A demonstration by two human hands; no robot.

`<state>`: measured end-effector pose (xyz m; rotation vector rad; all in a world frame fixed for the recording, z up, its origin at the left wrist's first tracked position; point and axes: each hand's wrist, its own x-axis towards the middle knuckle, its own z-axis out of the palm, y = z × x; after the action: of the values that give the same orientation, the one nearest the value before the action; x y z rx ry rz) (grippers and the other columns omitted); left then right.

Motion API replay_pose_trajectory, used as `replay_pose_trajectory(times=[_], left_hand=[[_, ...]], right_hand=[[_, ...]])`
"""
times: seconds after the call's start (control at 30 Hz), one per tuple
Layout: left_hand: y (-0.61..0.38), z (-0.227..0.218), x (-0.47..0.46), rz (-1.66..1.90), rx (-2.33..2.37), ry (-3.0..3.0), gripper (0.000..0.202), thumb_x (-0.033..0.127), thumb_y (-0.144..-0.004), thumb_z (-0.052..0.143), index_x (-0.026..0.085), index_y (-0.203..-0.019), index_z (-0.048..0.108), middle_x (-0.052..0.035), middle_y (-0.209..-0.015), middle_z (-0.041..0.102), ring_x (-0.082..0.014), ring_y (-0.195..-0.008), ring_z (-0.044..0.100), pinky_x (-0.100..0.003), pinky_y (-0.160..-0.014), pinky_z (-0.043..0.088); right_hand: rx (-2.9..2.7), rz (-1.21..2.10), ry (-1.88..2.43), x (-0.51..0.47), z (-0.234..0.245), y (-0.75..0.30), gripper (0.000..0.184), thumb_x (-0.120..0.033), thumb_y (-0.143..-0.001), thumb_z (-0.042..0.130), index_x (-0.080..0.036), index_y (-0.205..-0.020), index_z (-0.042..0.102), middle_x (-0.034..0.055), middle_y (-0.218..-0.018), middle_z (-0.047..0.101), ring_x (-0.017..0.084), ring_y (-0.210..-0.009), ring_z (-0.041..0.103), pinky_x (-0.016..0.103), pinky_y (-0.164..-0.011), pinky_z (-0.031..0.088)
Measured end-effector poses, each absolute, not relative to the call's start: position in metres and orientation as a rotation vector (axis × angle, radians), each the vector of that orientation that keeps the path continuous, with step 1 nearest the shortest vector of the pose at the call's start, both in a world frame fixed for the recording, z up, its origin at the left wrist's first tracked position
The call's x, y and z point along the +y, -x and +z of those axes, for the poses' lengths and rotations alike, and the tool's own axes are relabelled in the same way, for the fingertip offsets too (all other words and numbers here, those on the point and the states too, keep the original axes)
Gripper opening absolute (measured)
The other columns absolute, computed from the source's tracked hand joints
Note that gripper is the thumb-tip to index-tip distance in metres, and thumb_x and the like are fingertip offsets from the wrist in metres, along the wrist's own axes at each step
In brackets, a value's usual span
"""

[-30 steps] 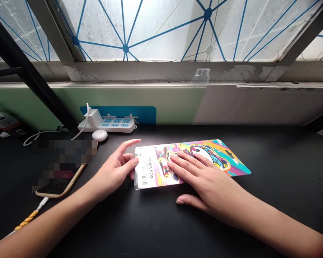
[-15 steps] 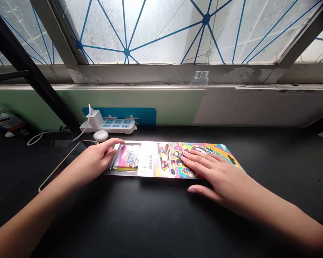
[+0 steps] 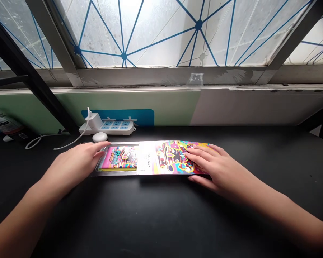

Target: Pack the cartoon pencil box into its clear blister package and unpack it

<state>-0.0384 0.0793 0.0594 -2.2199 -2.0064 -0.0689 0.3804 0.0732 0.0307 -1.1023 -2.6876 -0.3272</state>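
The left hand [image 3: 76,165] is clamping the clear tray [image 3: 118,173] at nine o'clock. At three, the right hand [image 3: 217,164] is apparently steadying the printed sleeve [image 3: 164,154], finger closure unclear.

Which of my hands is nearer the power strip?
Left. Your left hand is in front of the power strip, at the left end of the clear tray; your right hand is farther off to the right, on the printed sleeve.

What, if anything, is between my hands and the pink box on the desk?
At your left hand, only the left edge of the clear tray around the pink box visibly stands between. Your right hand is on the printed sleeve, which stands between that hand and anything beneath; whether the box runs under it is hidden.
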Motion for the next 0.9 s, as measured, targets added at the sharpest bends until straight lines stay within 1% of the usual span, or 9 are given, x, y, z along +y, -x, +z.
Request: replay_pose_trajectory(times=[0.07, 0.13, 0.23, 0.33, 0.43, 0.53, 0.7, 0.8, 0.9], left_hand=[[0.027, 0.056, 0.078, -0.081, -1.817, 2.209, 0.051, 0.040, -0.103, 0.032, 0.023, -0.137, 0.065, -0.0159, -0.117, 0.072, -0.0366, -0.096, 0.070, -0.043, -0.065, 0.056], [0.010, 0.051, 0.076, -0.189, -1.660, 2.276, 0.053, 0.040, -0.104, 0.031, 0.015, -0.137, 0.064, -0.0186, -0.126, 0.067, -0.0368, -0.108, 0.065, -0.049, -0.083, 0.057], [-0.018, 0.039, 0.070, -0.352, -1.494, 2.521, 0.053, 0.042, -0.106, 0.033, 0.016, -0.147, 0.054, -0.0162, -0.146, 0.056, -0.0330, -0.133, 0.053, -0.048, -0.107, 0.049], [-0.036, 0.027, 0.064, -0.281, -1.389, 2.672, 0.057, 0.049, -0.106, 0.036, 0.019, -0.153, 0.046, -0.0162, -0.160, 0.044, -0.0338, -0.146, 0.042, -0.054, -0.115, 0.040], [-0.040, 0.020, 0.062, -0.198, -1.377, 2.677, 0.068, 0.058, -0.104, 0.037, 0.016, -0.157, 0.038, -0.0174, -0.164, 0.035, -0.0348, -0.152, 0.032, -0.060, -0.119, 0.033], [-0.037, 0.019, 0.065, -0.177, -1.419, 2.696, 0.074, 0.062, -0.103, 0.034, 0.013, -0.158, 0.035, -0.0153, -0.165, 0.033, -0.0323, -0.153, 0.030, -0.057, -0.121, 0.032], [-0.033, 0.022, 0.068, -0.138, -1.459, 2.722, 0.072, 0.061, -0.103, 0.037, 0.018, -0.160, 0.033, -0.0107, -0.166, 0.030, -0.0322, -0.154, 0.029, -0.057, -0.122, 0.031], [-0.032, 0.024, 0.069, -0.142, -1.481, 2.746, 0.071, 0.061, -0.103, 0.037, 0.021, -0.161, 0.030, -0.0087, -0.167, 0.028, -0.0320, -0.154, 0.029, -0.057, -0.122, 0.030], [-0.031, 0.026, 0.069, -0.160, -1.493, 2.766, 0.071, 0.061, -0.103, 0.039, 0.021, -0.161, 0.031, -0.0093, -0.168, 0.028, -0.0332, -0.154, 0.028, -0.058, -0.122, 0.030]], right_hand=[[-2.664, -0.356, 1.090, 0.074, 0.029, -0.372, 0.053, -0.041, -0.097, 0.059, -0.016, -0.143, 0.053, 0.0169, -0.149, 0.057, 0.036, -0.135, 0.054, 0.058, -0.107, 0.046], [-2.658, -0.345, 1.066, 0.073, 0.026, -0.360, 0.052, -0.039, -0.097, 0.059, -0.017, -0.143, 0.052, 0.0166, -0.153, 0.053, 0.037, -0.138, 0.051, 0.058, -0.108, 0.045], [-2.657, -0.308, 0.987, 0.072, 0.021, -0.339, 0.051, -0.034, -0.098, 0.057, -0.016, -0.145, 0.051, 0.0162, -0.153, 0.053, 0.036, -0.140, 0.049, 0.059, -0.111, 0.042], [-2.653, -0.284, 0.874, 0.072, 0.016, -0.324, 0.049, -0.030, -0.100, 0.055, -0.012, -0.145, 0.051, 0.0180, -0.150, 0.056, 0.035, -0.139, 0.052, 0.060, -0.111, 0.042], [-2.633, -0.332, 0.835, 0.074, 0.014, -0.322, 0.042, -0.023, -0.102, 0.051, -0.013, -0.143, 0.055, 0.0163, -0.147, 0.059, 0.034, -0.136, 0.055, 0.057, -0.108, 0.046], [-2.671, -0.386, 0.833, 0.075, 0.017, -0.328, 0.039, -0.016, -0.103, 0.047, -0.014, -0.140, 0.057, 0.0148, -0.146, 0.060, 0.034, -0.135, 0.056, 0.055, -0.104, 0.050], [-2.752, -0.363, 0.873, 0.077, 0.028, -0.349, 0.040, -0.011, -0.102, 0.044, -0.016, -0.137, 0.061, 0.0132, -0.143, 0.063, 0.033, -0.132, 0.059, 0.054, -0.100, 0.052], [-2.731, -0.326, 0.930, 0.079, 0.033, -0.368, 0.038, -0.011, -0.101, 0.045, -0.021, -0.132, 0.065, 0.0108, -0.137, 0.068, 0.030, -0.124, 0.065, 0.049, -0.098, 0.054], [-2.724, -0.318, 0.962, 0.079, 0.035, -0.382, 0.033, -0.016, -0.098, 0.051, -0.020, -0.125, 0.069, 0.0110, -0.131, 0.072, 0.030, -0.116, 0.069, 0.047, -0.095, 0.056]])
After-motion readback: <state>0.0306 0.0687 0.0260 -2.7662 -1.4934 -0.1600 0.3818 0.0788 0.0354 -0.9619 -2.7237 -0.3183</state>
